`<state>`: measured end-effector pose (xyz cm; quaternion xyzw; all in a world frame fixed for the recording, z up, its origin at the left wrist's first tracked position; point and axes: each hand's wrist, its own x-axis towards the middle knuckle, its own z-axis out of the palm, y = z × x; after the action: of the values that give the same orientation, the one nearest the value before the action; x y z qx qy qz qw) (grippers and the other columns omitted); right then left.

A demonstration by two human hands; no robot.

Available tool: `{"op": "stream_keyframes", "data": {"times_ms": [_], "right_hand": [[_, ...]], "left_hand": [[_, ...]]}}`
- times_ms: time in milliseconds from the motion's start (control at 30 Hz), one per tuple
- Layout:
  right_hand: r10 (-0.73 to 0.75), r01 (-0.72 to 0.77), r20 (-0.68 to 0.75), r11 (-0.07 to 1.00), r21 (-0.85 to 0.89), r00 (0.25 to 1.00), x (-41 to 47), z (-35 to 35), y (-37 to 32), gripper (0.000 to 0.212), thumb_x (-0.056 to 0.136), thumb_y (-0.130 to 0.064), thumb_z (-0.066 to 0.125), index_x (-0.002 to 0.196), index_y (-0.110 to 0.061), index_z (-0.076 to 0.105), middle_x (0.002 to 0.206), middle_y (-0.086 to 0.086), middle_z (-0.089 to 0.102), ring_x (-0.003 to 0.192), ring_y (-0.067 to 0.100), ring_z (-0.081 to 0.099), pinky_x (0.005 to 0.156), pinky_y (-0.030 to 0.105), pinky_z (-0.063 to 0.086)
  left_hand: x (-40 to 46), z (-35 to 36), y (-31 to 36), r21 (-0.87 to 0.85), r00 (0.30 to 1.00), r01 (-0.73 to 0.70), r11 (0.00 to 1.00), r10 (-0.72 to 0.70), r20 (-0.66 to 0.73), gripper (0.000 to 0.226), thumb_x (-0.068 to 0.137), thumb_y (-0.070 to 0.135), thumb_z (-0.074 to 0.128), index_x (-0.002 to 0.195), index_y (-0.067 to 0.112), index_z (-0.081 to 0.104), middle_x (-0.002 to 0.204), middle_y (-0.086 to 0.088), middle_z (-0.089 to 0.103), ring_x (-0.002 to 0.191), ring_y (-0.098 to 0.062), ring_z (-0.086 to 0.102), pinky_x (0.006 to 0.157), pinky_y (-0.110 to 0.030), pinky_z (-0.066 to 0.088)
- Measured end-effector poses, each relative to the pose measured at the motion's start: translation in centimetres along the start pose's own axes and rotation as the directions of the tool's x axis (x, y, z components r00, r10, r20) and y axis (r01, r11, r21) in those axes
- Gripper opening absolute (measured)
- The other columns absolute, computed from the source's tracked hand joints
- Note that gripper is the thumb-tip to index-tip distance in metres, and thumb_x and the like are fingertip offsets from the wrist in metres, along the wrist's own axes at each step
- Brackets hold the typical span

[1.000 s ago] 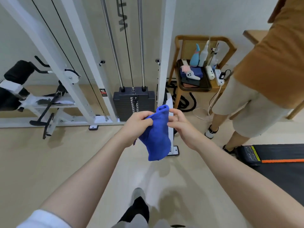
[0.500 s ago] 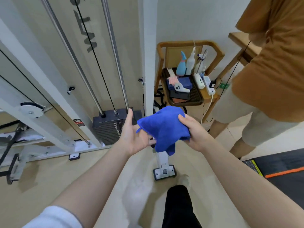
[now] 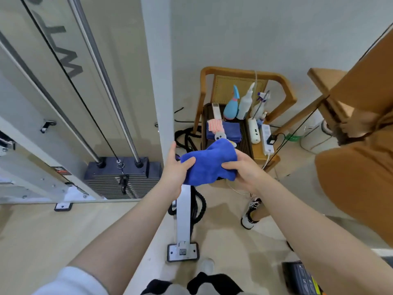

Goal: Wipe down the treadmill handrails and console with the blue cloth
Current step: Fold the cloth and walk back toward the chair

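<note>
while both forearms reach forward, hands apart, left hand [image 3: 173, 173] and right hand [image 3: 244, 170] gripping blue cloth [image 3: 209, 162]

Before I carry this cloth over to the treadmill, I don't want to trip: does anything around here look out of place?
Mostly tidy. A black rope lies looped on the floor around the white machine post, and a white cable trails from the chair's power strip. Both hands, left and right, hold the blue cloth.
</note>
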<state>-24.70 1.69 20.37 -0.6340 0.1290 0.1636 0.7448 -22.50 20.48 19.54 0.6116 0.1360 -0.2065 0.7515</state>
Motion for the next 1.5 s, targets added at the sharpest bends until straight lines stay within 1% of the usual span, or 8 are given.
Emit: {"op": "stream_keyframes", "data": {"times_ms": [233, 400, 567, 633, 867, 1100, 1200, 1500], "right_hand": [[-0.093, 0.101, -0.168, 0.994, 0.043, 0.981, 3.6, -3.4, 0.6, 0.037, 0.087, 0.009, 0.052, 0.113, -0.016, 0.059, 0.113, 0.008, 0.065, 0.105, 0.029, 0.062, 0.086, 0.040, 0.052], [-0.150, 0.150, -0.218, 0.989, -0.018, 0.964, 7.8, -6.7, 0.2, 0.035, 0.082, 0.013, 0.056, 0.082, -0.021, 0.065, 0.151, -0.012, 0.025, 0.134, 0.010, 0.033, 0.103, 0.044, 0.040], [-0.162, 0.159, -0.153, 0.987, -0.037, 0.975, 13.3, -12.0, -1.0, 0.038, 0.084, 0.014, 0.050, 0.091, -0.021, 0.064, 0.113, -0.006, 0.062, 0.101, 0.014, 0.061, 0.082, 0.030, 0.052], [-0.145, 0.138, -0.185, 0.989, -0.050, 0.972, 16.2, -14.9, -1.2, 0.029, 0.086, 0.009, 0.051, 0.094, -0.017, 0.062, 0.096, 0.001, 0.066, 0.087, 0.013, 0.065, 0.077, 0.027, 0.053], [0.002, -0.014, -0.265, 0.999, -0.045, 0.964, 25.3, -22.8, -0.9, 0.019, 0.094, -0.010, 0.053, 0.103, -0.026, 0.059, 0.096, -0.003, 0.067, 0.088, 0.013, 0.065, 0.070, 0.029, 0.055], [0.076, -0.126, -0.302, 0.981, -0.150, 0.950, 33.9, -27.6, 1.0, 0.037, 0.093, 0.002, 0.049, 0.114, -0.029, 0.045, 0.101, -0.013, 0.058, 0.088, 0.002, 0.057, 0.064, 0.013, 0.052], [0.090, -0.152, -0.281, 0.966, -0.208, 0.956, 38.0, -29.4, 1.7, 0.048, 0.086, 0.012, 0.046, 0.116, -0.025, 0.048, 0.101, -0.012, 0.058, 0.094, 0.007, 0.058, 0.073, 0.019, 0.052], [0.244, -0.389, -0.553, 0.907, -0.161, 0.797, 45.4, -33.5, 8.9, 0.018, 0.086, -0.008, 0.057, 0.102, -0.011, 0.049, 0.095, 0.010, 0.056, 0.089, 0.027, 0.057, 0.077, 0.042, 0.050]], "left_hand": [[4.7, 2.5, 1.0, 0.314, 0.985, -0.101, 0.944, 0.050, 0.168, 0.042, 0.094, 0.008, 0.051, 0.134, 0.018, 0.048, 0.132, 0.001, 0.052, 0.111, -0.010, 0.051, 0.086, -0.016, 0.043], [10.1, 3.9, 0.8, 0.583, 0.971, -0.148, 0.799, 0.006, 0.238, 0.057, 0.079, 0.011, 0.071, 0.131, 0.019, 0.049, 0.117, 0.003, 0.056, 0.106, -0.016, 0.057, 0.088, -0.026, 0.048], [17.9, 8.0, 0.5, 0.617, 0.966, -0.182, 0.765, 0.021, 0.259, 0.006, 0.080, 0.011, 0.067, 0.082, 0.014, 0.062, 0.073, 0.000, 0.061, 0.064, -0.007, 0.056, 0.060, -0.019, 0.044], [21.1, 10.2, 0.3, 0.552, 0.972, -0.120, 0.825, -0.015, 0.234, 0.014, 0.082, 0.009, 0.066, 0.071, 0.012, 0.058, 0.062, 0.001, 0.055, 0.050, 0.000, 0.049, 0.050, -0.012, 0.040], [32.4, 15.9, -2.3, 0.291, 0.980, 0.139, 0.946, -0.174, 0.096, 0.029, 0.085, 0.011, 0.065, 0.110, 0.003, 0.053, 0.102, -0.013, 0.064, 0.090, -0.023, 0.062, 0.075, -0.031, 0.052], [41.8, 19.0, -5.6, 0.339, 0.982, 0.154, 0.928, -0.181, 0.048, 0.036, 0.084, -0.002, 0.061, 0.115, 0.011, 0.048, 0.101, -0.010, 0.059, 0.089, -0.023, 0.060, 0.069, -0.023, 0.053], [45.4, 19.8, -7.7, 0.496, 0.987, 0.101, 0.862, -0.150, 0.060, 0.033, 0.083, -0.004, 0.056, 0.114, 0.004, 0.049, 0.087, -0.007, 0.056, 0.078, -0.020, 0.055, 0.059, -0.022, 0.045], [55.0, 21.3, -11.2, 0.790, 0.994, -0.022, 0.612, 0.095, -0.045, 0.039, 0.086, 0.018, 0.060, 0.123, 0.017, 0.047, 0.111, -0.008, 0.063, 0.102, -0.025, 0.059, 0.090, -0.040, 0.049]]}}
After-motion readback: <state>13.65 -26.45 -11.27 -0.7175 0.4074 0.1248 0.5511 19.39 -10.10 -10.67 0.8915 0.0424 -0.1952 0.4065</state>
